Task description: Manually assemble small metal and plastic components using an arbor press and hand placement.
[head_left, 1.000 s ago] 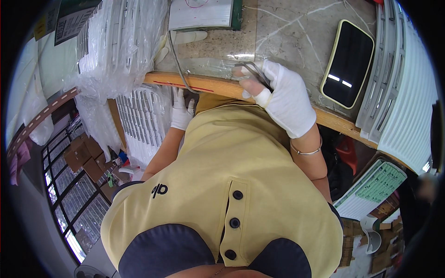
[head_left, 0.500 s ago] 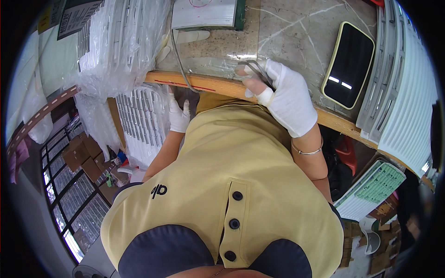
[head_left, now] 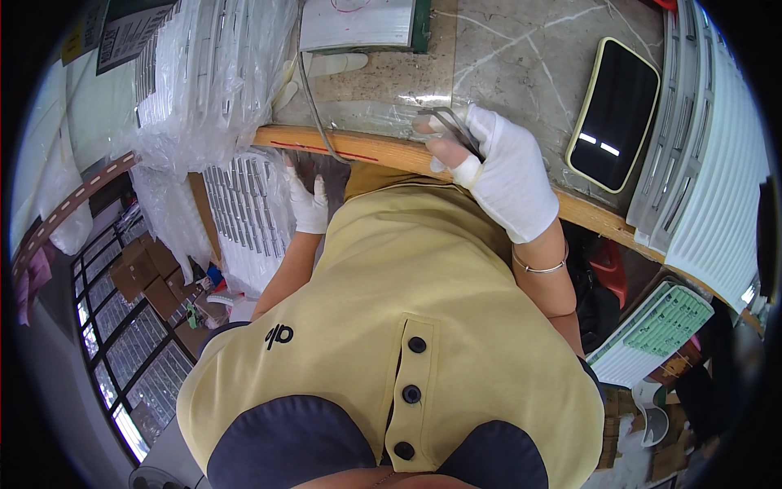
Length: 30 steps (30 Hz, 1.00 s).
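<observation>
My right hand (head_left: 509, 175), in a white glove with bare fingertips, is closed over the wooden table edge (head_left: 383, 149). Between its thumb and fingers is a pair of thin grey metal tweezers (head_left: 460, 129). Below the edge, my left hand (head_left: 308, 205) wears a similar glove, its thumb and fingers apart and nothing seen in them. It is beside a plastic-wrapped stack of white slatted parts (head_left: 248, 212); its fingertips lie in shadow, and I cannot tell whether they touch anything. A grey cord (head_left: 314, 106) hangs over the edge above it.
A phone in a pale yellow case (head_left: 615, 114) lies on the marbled tabletop (head_left: 521, 73). White ribbed panels (head_left: 717, 163) stand at the right. At the far left are plastic-wrapped panels (head_left: 220, 73); a white box-like block (head_left: 358, 24) and a loose glove (head_left: 334, 64) lie at the back.
My left hand has shifted slightly left, toward the wrapped stack. My right hand and the tweezers have stayed almost still.
</observation>
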{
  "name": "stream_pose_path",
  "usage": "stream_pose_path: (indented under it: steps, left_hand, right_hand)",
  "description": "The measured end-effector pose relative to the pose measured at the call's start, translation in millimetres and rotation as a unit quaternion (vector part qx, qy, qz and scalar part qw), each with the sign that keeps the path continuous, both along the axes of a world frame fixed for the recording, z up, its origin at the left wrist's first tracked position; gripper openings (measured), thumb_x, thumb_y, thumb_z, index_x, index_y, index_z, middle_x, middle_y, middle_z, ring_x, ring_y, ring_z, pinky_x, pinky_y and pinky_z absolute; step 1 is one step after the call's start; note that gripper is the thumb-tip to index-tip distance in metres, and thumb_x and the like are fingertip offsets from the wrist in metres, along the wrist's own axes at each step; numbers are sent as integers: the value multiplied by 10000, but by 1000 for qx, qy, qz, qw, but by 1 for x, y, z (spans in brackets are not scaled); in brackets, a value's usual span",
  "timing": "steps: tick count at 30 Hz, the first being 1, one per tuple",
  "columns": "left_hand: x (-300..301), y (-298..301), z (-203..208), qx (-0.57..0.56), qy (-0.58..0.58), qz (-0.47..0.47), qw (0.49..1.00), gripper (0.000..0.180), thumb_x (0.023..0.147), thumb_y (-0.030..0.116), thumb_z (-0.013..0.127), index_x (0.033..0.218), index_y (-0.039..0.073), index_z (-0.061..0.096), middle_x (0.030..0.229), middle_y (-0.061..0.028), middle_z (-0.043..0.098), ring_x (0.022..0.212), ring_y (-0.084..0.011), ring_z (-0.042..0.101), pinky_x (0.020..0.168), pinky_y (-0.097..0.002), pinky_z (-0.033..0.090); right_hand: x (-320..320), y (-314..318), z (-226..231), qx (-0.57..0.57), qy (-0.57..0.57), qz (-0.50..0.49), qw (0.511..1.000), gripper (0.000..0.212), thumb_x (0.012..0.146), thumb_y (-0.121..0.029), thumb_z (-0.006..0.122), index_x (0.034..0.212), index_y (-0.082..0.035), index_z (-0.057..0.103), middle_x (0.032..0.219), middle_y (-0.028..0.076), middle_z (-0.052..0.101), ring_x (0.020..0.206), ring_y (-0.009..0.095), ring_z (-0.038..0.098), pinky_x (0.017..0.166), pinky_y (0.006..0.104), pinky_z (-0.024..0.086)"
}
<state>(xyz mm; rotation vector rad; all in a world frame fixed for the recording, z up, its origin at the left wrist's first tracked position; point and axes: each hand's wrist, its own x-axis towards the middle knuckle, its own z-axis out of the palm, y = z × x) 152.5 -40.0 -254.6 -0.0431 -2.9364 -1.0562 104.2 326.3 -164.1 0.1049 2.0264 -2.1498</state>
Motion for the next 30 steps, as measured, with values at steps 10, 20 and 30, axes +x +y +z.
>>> stream_pose_path:
  steps: [10, 20, 30]
  left_hand:
    - [0, 4, 0, -213, -48, -72, 973, 750, 819, 83, 583, 1445, 26, 174, 1452, -269, 243, 1289, -412, 349, 994, -419, 400]
    - [-23, 28, 12, -311, -40, -29, 949, 776, 775, 139, 647, 1421, 42, 227, 1461, -320, 136, 1253, -508, 319, 951, -446, 422]
    - [-26, 21, -10, -244, 5, -56, 968, 644, 870, 247, 598, 1385, 3, 297, 1343, -307, 339, 1186, -483, 393, 961, -431, 397]
  right_hand:
    - [-1, 1, 1, -7, -5, 4, 1000, 260, 809, -270, 679, 913, -33, 662, 753, 192, 615, 688, 338, 600, 628, 353, 472]
    - [-2, 3, 5, 8, -14, 14, 1000, 261, 812, -269, 679, 900, -24, 656, 748, 198, 606, 667, 337, 583, 619, 350, 465]
    - [-2, 2, 6, -8, -24, 8, 1000, 257, 814, -261, 680, 902, -21, 656, 740, 195, 607, 667, 331, 591, 616, 344, 466]
